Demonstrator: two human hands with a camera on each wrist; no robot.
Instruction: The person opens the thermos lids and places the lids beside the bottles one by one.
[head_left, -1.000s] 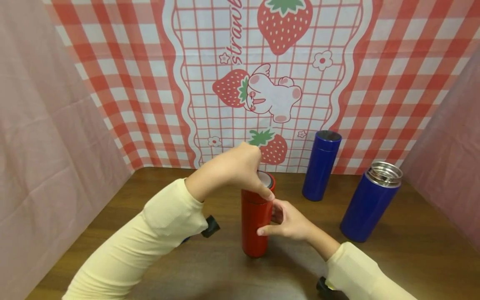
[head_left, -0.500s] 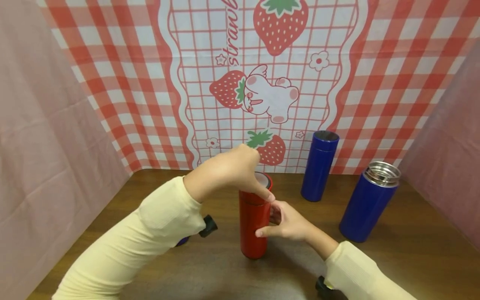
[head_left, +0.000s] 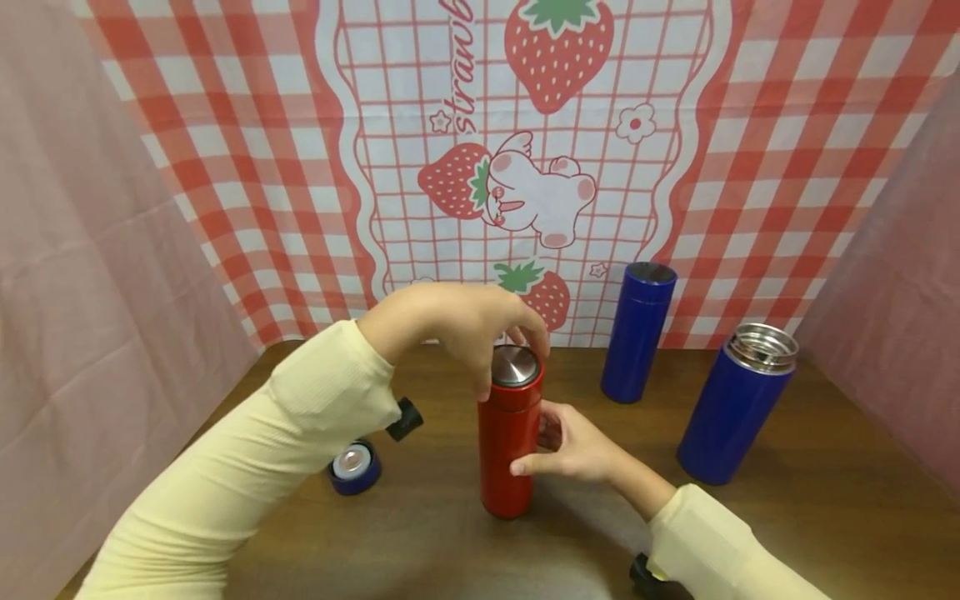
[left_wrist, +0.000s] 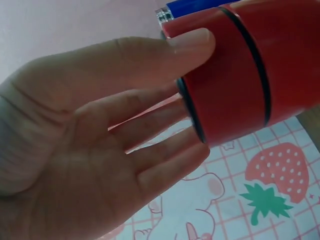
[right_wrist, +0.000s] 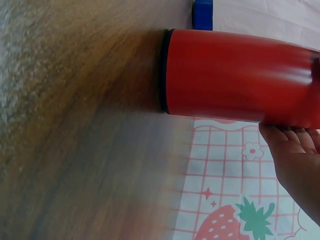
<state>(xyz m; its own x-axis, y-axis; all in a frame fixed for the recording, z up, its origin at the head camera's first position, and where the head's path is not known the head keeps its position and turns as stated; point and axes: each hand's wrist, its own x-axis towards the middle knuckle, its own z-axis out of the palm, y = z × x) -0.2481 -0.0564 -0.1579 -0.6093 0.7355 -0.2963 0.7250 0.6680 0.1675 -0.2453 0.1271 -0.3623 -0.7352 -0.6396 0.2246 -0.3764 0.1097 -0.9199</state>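
Observation:
A red thermos (head_left: pixel 508 458) stands upright on the wooden table, its lid (head_left: pixel 517 392) in place with a shiny metal top. Over that lid arches my left hand (head_left: pixel 472 329), thumb on the near left side and fingers round the far right. The left wrist view shows its thumb lying on the lid (left_wrist: pixel 220 85), while the fingertips pass partly behind it. Lower down, my right hand (head_left: pixel 573 446) grips the thermos body from the right, thumb in front, other fingers hidden behind. In the right wrist view the thermos base (right_wrist: pixel 167 72) meets the table.
A closed blue thermos (head_left: pixel 637 342) stands at the back right. Nearer and further right is an uncapped blue thermos (head_left: pixel 731 417) with a bare steel neck. A blue lid (head_left: pixel 355 467) lies inside-up on the left. A checked strawberry cloth (head_left: pixel 300 208) hangs behind.
My left hand has turned about the lid: its thumb moved from the right side to the left, uncovering the metal top. The blue lid came into view. My right hand stayed put.

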